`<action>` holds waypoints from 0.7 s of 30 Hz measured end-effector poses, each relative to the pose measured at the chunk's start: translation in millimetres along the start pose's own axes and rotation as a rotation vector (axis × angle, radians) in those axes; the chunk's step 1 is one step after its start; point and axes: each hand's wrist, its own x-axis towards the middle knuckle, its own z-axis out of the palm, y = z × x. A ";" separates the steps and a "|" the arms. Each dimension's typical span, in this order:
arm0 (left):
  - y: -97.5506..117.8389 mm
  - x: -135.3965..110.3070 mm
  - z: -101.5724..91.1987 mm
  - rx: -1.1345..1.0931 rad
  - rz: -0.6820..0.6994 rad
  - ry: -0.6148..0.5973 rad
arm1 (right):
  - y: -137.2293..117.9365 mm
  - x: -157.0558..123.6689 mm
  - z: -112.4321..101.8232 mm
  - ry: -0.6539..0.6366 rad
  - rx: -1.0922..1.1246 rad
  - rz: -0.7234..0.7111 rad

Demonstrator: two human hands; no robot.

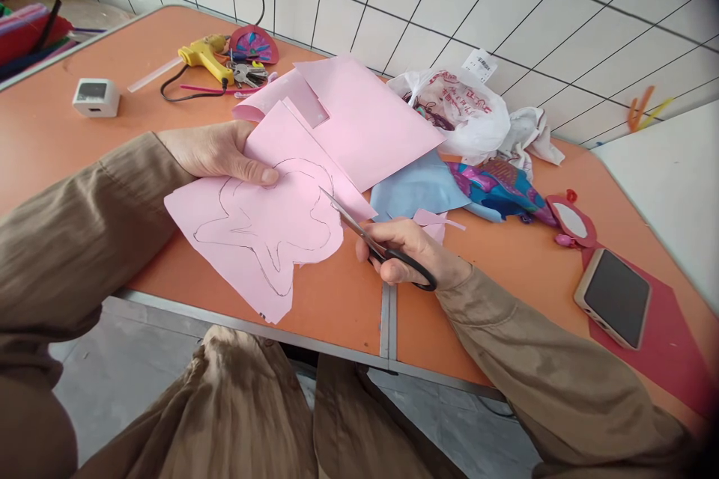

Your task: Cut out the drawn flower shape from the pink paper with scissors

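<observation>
My left hand (pixel 219 153) pinches a sheet of pink paper (pixel 252 217) along its upper left side, thumb on top and fingers hidden beneath. A curvy outline is drawn on this sheet in thin dark line, and its lower right edge is cut irregularly. In my right hand (pixel 413 247) are scissors (pixel 359 230) with black handles, fingers wrapped through the loops. Their blades point up and left and lie over the sheet's right part, near the drawn line. Whether the blades are parted is hard to see. Behind lies another large pink sheet (pixel 365 116), partly folded.
A yellow glue gun (pixel 205 56), keys (pixel 250 73) and a white cube-shaped device (pixel 96 97) lie at the back left. Toward the right are a white plastic bag (pixel 472 112), light blue material (pixel 416 187), pink scraps (pixel 432 221) and a phone (pixel 615 298) on red paper (pixel 668 337).
</observation>
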 end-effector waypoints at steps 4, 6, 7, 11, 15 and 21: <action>-0.1 0.3 1.7 0.008 0.005 -0.007 | 1.6 -0.8 -0.4 -0.008 0.040 0.029; -1.5 1.2 1.6 0.019 0.031 -0.004 | 1.4 -0.5 0.0 -0.014 0.056 0.025; -2.2 1.7 1.5 0.025 0.041 -0.002 | 1.1 -0.3 0.2 -0.017 0.059 0.018; -4.0 3.4 2.1 0.046 0.058 -0.007 | -0.5 0.9 0.9 -0.022 0.044 0.001; -3.6 2.8 4.4 0.036 0.059 -0.014 | -1.7 1.4 0.9 -0.034 0.025 0.012; -1.2 0.6 8.2 0.050 0.036 -0.010 | -1.6 0.9 0.6 -0.038 -0.003 0.004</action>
